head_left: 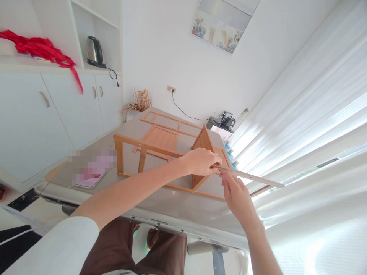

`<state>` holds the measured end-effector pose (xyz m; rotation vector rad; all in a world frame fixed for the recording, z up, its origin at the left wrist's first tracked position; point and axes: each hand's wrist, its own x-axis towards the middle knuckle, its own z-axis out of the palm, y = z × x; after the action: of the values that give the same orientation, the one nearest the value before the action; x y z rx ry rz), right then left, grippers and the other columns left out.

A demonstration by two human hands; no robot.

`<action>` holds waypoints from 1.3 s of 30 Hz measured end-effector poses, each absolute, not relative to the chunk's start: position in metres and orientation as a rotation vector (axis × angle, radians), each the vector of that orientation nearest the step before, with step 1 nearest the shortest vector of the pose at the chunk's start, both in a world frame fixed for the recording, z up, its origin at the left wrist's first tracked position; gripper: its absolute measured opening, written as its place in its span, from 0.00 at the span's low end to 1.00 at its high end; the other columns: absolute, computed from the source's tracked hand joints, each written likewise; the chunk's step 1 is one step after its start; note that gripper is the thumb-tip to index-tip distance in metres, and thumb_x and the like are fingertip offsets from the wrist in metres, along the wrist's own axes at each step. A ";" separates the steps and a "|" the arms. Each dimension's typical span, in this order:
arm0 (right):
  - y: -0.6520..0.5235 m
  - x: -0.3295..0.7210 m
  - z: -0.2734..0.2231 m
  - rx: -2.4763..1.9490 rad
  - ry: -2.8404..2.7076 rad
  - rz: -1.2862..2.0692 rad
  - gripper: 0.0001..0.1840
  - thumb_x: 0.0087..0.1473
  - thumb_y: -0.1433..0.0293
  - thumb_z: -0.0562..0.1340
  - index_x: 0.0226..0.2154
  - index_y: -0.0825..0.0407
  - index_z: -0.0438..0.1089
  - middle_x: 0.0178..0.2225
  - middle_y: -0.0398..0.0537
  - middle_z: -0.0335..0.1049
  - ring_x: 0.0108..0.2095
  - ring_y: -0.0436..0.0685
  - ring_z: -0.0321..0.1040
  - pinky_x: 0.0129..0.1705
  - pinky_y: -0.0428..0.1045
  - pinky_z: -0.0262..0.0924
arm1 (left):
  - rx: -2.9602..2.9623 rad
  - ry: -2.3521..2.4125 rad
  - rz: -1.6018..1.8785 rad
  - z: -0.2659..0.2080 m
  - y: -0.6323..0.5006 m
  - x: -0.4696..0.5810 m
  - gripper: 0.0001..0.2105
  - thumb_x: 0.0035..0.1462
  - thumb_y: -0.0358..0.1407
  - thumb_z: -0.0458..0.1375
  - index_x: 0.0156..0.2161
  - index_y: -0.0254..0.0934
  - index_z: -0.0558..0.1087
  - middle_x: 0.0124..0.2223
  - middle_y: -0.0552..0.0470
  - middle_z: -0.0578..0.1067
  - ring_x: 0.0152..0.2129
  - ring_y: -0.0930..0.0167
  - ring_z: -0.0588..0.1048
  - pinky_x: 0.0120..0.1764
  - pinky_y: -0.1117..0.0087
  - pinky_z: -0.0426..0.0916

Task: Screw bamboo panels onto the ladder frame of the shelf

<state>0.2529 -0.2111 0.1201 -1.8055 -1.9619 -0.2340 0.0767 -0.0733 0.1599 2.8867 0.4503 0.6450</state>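
A light-brown wooden frame (151, 147) stands on its long side on the table, its upper rail running across to the right. My left hand (202, 161) reaches over from the left and is closed around that rail near its middle. A square wooden panel (204, 139) stands crosswise in the frame, just behind my left hand. Right below the rail, my right hand (236, 193) pinches a small metallic piece, too small to name, against the rail's underside. Past my right hand the rail continues to the right, with small holes in its pale face.
Behind the frame, a flat wooden panel (161, 138) and a ladder-like wooden frame (166, 120) lie on the grey table (174, 206). A partly blurred-out flat device (93, 183) lies at the left. White curtains (304, 114) hang close on the right. Bottles (231, 154) stand beyond the table.
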 end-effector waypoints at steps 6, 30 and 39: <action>-0.202 0.231 0.096 -1.599 -1.599 0.355 0.16 0.68 0.58 0.48 0.40 0.46 0.68 0.40 0.50 0.76 0.42 0.58 0.74 0.45 0.53 0.69 | 2.910 0.452 0.632 0.158 -0.071 0.078 0.12 0.62 0.38 0.54 0.48 0.44 0.76 0.51 0.50 0.79 0.46 0.64 0.79 0.45 0.67 0.71; -0.227 0.259 0.115 -1.719 -1.891 -0.457 0.12 0.68 0.65 0.49 0.45 0.46 0.67 0.41 0.49 0.75 0.42 0.57 0.72 0.41 0.52 0.66 | 2.886 0.417 0.627 0.157 -0.068 0.078 0.12 0.64 0.39 0.54 0.48 0.44 0.76 0.50 0.48 0.79 0.45 0.64 0.79 0.44 0.67 0.70; -0.225 0.259 0.114 -1.601 -1.876 -0.569 0.10 0.66 0.67 0.56 0.48 0.46 0.69 0.42 0.47 0.76 0.43 0.57 0.73 0.43 0.52 0.66 | 2.882 0.422 0.622 0.158 -0.069 0.077 0.12 0.64 0.39 0.54 0.49 0.45 0.76 0.50 0.49 0.79 0.45 0.64 0.79 0.44 0.66 0.70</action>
<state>0.2585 -0.2250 0.1140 -1.6013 -1.8760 -0.5690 0.0771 -0.0689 0.1576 2.8823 0.4218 0.6222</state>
